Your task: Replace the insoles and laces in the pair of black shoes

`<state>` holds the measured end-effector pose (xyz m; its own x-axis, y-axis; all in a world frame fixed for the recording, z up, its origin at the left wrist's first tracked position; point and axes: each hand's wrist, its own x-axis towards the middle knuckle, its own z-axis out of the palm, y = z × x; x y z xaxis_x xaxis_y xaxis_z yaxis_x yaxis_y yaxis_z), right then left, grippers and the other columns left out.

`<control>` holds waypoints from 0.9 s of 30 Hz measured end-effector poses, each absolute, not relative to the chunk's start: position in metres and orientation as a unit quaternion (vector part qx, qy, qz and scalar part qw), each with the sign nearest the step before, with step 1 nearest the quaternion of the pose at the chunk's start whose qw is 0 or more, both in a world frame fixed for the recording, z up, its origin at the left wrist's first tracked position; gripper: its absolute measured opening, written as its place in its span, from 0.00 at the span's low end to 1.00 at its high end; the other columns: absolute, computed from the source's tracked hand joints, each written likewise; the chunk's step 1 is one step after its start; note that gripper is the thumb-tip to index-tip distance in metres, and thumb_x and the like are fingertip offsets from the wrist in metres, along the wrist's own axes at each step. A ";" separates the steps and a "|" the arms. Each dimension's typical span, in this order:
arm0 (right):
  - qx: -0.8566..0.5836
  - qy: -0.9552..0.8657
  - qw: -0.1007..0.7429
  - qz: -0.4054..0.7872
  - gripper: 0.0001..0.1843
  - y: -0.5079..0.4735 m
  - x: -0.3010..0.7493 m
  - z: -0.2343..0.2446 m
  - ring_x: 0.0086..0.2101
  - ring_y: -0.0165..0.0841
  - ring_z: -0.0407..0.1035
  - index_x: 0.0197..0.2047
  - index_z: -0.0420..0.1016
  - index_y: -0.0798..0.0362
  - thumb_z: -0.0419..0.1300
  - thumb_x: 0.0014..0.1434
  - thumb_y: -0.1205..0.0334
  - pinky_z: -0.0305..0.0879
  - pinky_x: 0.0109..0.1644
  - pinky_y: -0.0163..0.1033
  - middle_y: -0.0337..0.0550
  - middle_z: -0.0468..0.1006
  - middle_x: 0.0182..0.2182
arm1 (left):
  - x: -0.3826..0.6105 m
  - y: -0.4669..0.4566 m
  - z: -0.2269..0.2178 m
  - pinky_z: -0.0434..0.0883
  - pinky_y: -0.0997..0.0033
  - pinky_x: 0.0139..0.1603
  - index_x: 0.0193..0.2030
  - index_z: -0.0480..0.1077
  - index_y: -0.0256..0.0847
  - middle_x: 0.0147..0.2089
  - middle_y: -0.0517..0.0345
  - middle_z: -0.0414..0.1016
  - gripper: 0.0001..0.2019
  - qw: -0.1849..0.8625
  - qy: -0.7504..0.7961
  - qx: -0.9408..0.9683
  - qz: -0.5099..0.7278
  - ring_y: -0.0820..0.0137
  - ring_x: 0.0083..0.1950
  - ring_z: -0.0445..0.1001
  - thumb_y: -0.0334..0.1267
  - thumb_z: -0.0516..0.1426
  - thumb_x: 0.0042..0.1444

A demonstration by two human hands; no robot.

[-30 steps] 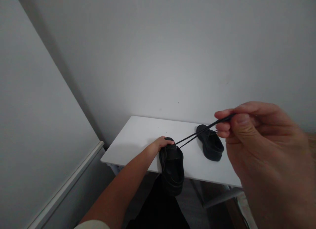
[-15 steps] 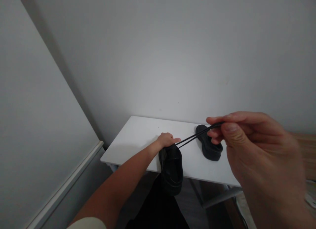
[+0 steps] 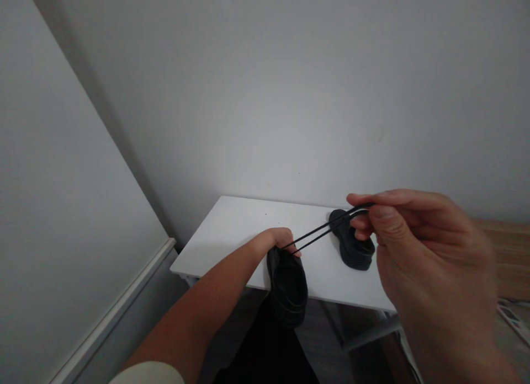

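Note:
A black shoe [image 3: 287,284] hangs over the front edge of a small white table [image 3: 232,232]. My left hand [image 3: 276,239] rests on the shoe's toe end, fingers curled over it where the laces come out. Two strands of black shoelace [image 3: 321,233] run taut from there up to my right hand [image 3: 409,246], which pinches their ends between thumb and fingers, close to the camera. A second black shoe [image 3: 353,242] stands on the table to the right, behind the laces.
The table stands against a plain grey wall, with a white panel and its ledge [image 3: 124,301] at the left. A wooden surface [image 3: 505,251] shows at the right, and dark floor lies below the table's front edge.
My right hand has come down and slightly left with the lace ends. My left hand's fingers have shifted on the toe of the near shoe.

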<state>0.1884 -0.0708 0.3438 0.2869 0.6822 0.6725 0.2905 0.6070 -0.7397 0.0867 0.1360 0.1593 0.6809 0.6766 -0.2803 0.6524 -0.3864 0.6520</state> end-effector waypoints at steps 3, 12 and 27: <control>-0.421 -0.586 0.682 0.118 0.03 -0.074 0.187 0.346 0.26 0.26 0.71 0.35 0.72 0.50 0.59 0.55 0.67 0.71 0.29 0.33 0.38 0.78 0.36 | 0.086 0.133 0.162 0.67 0.71 0.39 0.23 0.75 0.35 0.20 0.59 0.72 0.13 0.361 0.398 0.843 -0.032 0.68 0.32 0.70 0.45 0.64 0.34; -0.425 -0.579 0.693 0.064 0.05 -0.080 0.184 0.350 0.28 0.28 0.72 0.36 0.73 0.49 0.59 0.55 0.67 0.71 0.31 0.35 0.38 0.78 0.36 | 0.090 0.131 0.158 0.66 0.72 0.35 0.26 0.75 0.35 0.22 0.59 0.73 0.13 0.370 0.407 0.835 -0.017 0.70 0.30 0.69 0.43 0.64 0.35; -0.407 -0.607 0.682 0.033 0.06 -0.071 0.177 0.352 0.28 0.24 0.72 0.37 0.73 0.51 0.60 0.55 0.69 0.72 0.31 0.28 0.36 0.79 0.35 | 0.010 0.104 0.139 0.66 0.71 0.40 0.44 0.71 0.38 0.41 0.54 0.74 0.22 0.559 0.381 0.720 0.155 0.70 0.40 0.70 0.47 0.62 0.43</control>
